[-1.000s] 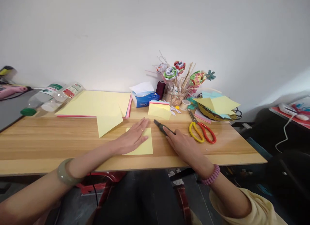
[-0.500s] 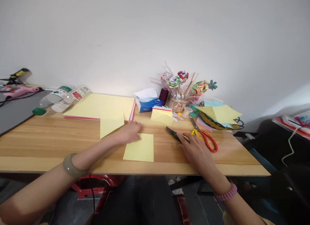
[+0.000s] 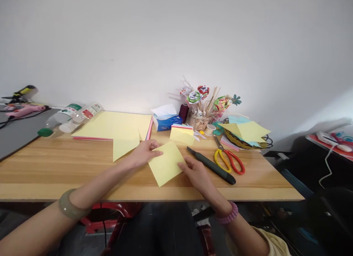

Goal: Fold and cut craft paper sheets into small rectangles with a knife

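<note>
A square of yellow paper (image 3: 167,165) is held between my two hands just over the wooden table, turned so that one corner points toward me. My left hand (image 3: 146,151) pinches its left corner, thumb on top. At the right corner, my right hand (image 3: 196,172) grips the paper with the thumb above and the fingers underneath. A dark utility knife (image 3: 213,167) lies just right of my right hand. Beyond it rest scissors (image 3: 226,158) with one yellow and one red handle.
Yellow sheets (image 3: 118,124) lie stacked at the back left beside plastic bottles (image 3: 78,120). A blue tissue pack (image 3: 167,123), a jar of paper flowers (image 3: 200,120) and a basket with papers (image 3: 245,136) line the back. The table's front edge (image 3: 165,198) runs close to me.
My right hand has left the utility knife and moved left onto the yellow paper. Both hands now hold the square, which lay flat before and is now lifted and turned.
</note>
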Tool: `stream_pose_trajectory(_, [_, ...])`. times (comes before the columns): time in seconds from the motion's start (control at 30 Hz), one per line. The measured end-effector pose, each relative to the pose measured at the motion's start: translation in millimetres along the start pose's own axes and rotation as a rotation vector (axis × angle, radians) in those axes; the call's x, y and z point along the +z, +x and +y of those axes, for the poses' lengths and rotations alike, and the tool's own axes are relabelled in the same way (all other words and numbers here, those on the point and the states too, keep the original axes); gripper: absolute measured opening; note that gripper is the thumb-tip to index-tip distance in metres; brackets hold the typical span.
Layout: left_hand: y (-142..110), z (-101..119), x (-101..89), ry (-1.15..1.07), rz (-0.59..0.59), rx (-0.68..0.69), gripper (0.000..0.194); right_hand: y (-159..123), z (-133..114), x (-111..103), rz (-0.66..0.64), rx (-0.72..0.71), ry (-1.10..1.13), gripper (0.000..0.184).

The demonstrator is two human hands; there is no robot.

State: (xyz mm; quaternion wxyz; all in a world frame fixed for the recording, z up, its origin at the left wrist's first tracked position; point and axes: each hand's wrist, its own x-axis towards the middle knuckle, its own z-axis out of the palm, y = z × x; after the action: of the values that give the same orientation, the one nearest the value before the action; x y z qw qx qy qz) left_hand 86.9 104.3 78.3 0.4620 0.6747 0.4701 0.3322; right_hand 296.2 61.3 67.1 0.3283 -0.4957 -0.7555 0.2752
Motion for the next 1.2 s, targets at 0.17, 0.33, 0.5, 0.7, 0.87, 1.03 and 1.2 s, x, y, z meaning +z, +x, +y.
stream_pose_trajectory(0.17, [-13, 6, 1.9, -0.198, -0.015, 0.018, 0.031, 2, -9, -13, 0.121, -0.016, 0.034, 0.027])
stream_pose_trajectory(0.33, [-26, 17, 6.0, -0.277, 0.071, 0.066, 0.03, -1, -25, -18, 0.217, -0.125, -0.006, 0.019])
stream_pose_trajectory(0.5, [-28, 6, 18.5, -0.432, 0.081, 0.051, 0.036, -3, -14, -2, 0.273, -0.141, 0.075, 0.029])
stream_pose_trajectory(0.7, [-29, -5, 33.4, -0.464, 0.125, 0.058, 0.044, -7, 3, 28, 0.255, -0.086, 0.2, 0.039])
stream_pose_trajectory(0.87, [-32, -5, 34.1, -0.382, 0.143, 0.11, 0.034, -11, -3, 30, 0.277, -0.101, 0.158, 0.027])
stream_pose_trajectory(1.03, [-44, -8, 23.5, -0.181, 0.152, 0.275, 0.014, -26, 1, 17, 0.25, -0.235, 0.022, 0.028])
stream_pose_trajectory(1.2, [-64, -22, 21.5, 0.309, 0.091, 0.586, 0.036, -46, 7, 10, 0.09, -0.366, -0.139, 0.033])
